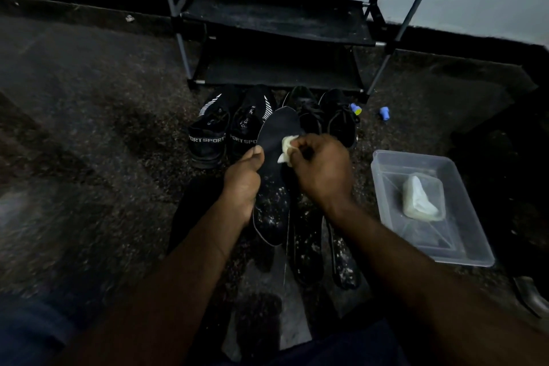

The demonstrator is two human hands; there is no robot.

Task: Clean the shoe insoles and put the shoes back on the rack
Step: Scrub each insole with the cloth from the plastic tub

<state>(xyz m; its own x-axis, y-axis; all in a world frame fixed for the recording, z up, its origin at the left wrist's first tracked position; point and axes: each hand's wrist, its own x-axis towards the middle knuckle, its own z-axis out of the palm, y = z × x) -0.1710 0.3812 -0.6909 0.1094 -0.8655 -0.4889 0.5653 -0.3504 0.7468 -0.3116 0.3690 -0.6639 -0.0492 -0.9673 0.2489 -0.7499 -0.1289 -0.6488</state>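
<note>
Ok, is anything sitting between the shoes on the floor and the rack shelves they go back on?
Nothing visible does. The four shoes stand right in front of the rack, toes toward its bottom shelf. Two small blue pieces lie off to the right, near the rack's leg. The held insole is on the near side.

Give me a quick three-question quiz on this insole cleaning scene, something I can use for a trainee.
1. True or false: the four black shoes already stand on the rack.
2. Which hand pinches the white cloth against the insole? A) left hand B) right hand
3. Fill in: a second white cloth lies in the clear ____.
Key: 1 false, they stand on the floor before it. 2 B. 3 tub.
</note>
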